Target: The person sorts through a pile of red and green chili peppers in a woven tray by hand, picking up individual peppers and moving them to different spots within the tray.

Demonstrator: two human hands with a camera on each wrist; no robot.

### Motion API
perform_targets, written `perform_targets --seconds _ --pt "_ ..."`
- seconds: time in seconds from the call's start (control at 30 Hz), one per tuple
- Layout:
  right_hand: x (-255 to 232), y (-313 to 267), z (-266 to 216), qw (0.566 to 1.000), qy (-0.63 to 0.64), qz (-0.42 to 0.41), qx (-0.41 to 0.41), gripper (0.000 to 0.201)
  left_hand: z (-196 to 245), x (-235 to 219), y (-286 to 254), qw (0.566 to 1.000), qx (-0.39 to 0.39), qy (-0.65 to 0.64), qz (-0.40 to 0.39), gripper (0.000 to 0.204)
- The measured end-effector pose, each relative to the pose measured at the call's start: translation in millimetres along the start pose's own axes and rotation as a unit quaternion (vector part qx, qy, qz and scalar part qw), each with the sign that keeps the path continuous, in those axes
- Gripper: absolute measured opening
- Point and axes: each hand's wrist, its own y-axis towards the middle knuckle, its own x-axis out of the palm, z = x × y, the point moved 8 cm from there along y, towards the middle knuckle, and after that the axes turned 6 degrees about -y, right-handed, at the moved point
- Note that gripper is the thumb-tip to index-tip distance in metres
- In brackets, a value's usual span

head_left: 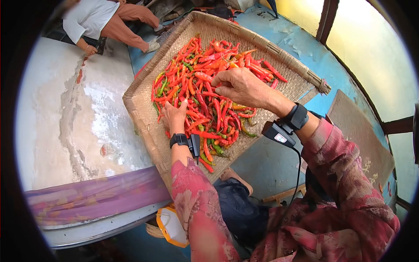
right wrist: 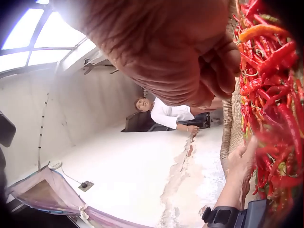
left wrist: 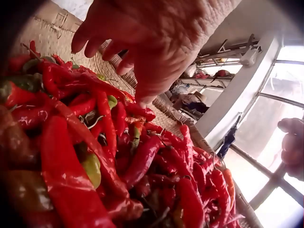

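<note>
Many chili peppers [head_left: 209,105], mostly red with some green and orange, lie heaped on a woven tray [head_left: 144,94]. My left hand [head_left: 174,117] reaches over the near left part of the heap, fingers loosely extended. In the left wrist view its thumb tip is right at a red pepper [left wrist: 137,112]. My right hand [head_left: 244,87] hovers above the right side of the heap. Its fingers are curled toward the palm, with nothing visible between them in the right wrist view. Both wrists wear black straps with cameras.
A pale, worn wall surface [head_left: 94,113] is left of the tray, with a purple cloth [head_left: 100,196] along its near end. Another person [head_left: 98,22] in a white top is at the far left. An orange-rimmed lamp [head_left: 171,225] sits below the tray. Windows [head_left: 375,52] line the right.
</note>
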Motion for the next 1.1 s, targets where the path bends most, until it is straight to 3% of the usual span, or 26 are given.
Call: perform_targets --seconds 0.07,0.13,0.2,0.4,0.5,0.6,0.73,0.87,0.93,1.1 --pt "-14 -2 5 0.999 -0.018 0.018 0.019 0.018 -13 30 20 0.996 -0.03 -0.078 -0.028 0.084" --pt "-22 -4 11 0.999 -0.01 0.015 0.034 0.018 -1 28 20 0.994 -0.045 -0.086 -0.053 0.087" --pt "-27 -6 15 0.998 -0.012 0.002 0.056 0.018 11 30 18 0.987 -0.013 -0.127 -0.097 0.074" --pt "-26 -7 9 0.999 -0.046 -0.016 0.013 0.016 49 15 -37 0.99 0.093 -0.072 -0.08 0.053" --pt "-26 -6 8 0.999 -0.032 0.01 -0.018 0.015 65 -1 -76 0.974 0.208 -0.087 -0.031 0.042" --pt "-18 -10 9 0.999 -0.039 -0.001 -0.019 0.016 68 -8 -106 0.963 0.239 -0.114 -0.055 0.037" --pt "3 -15 8 0.998 -0.027 -0.05 -0.019 0.018 61 -28 -131 0.952 0.249 -0.178 -0.002 0.028" --pt "33 -22 5 0.996 -0.021 -0.084 -0.01 0.018 41 -43 -128 0.948 0.208 -0.237 0.032 0.025" --pt "51 -23 2 0.987 -0.049 -0.154 0.017 0.021 40 -53 -126 0.941 0.22 -0.253 0.037 0.024" --pt "90 -14 -6 0.99 0.097 -0.107 -0.004 0.035 36 -60 -120 0.925 0.2 -0.32 0.042 0.025"
